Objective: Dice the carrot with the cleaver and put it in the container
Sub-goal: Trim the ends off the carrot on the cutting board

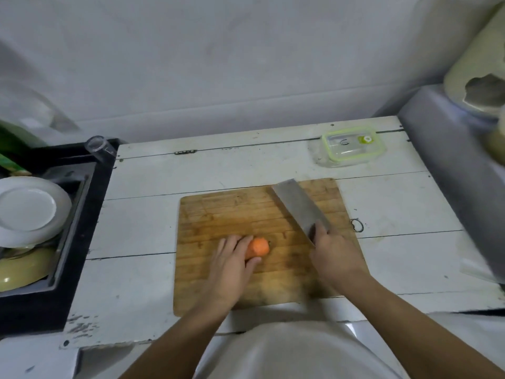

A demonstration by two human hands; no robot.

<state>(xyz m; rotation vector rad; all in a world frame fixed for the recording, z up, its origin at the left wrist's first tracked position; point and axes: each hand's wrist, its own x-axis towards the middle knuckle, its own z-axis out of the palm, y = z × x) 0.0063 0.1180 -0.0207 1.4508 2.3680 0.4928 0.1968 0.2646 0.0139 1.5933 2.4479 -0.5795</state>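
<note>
An orange carrot point(258, 247) lies on the wooden cutting board point(232, 212), its cut end facing right. My left hand point(231, 265) covers the carrot's left part, fingers and thumb curled round it. My right hand point(333, 254) grips the handle of a steel cleaver point(296, 205), whose broad blade points up and left over the board, to the right of the carrot and apart from it. A clear container with a green-rimmed lid point(352, 146) stands at the back right of the white table.
A black sink point(84, 203) at the left holds a white plate point(30, 210) and a yellowish bowl point(24, 268). A glass point(99, 147) stands on its rim. A grey ledge point(448, 149) with a pale jar point(478, 77) rises at the right.
</note>
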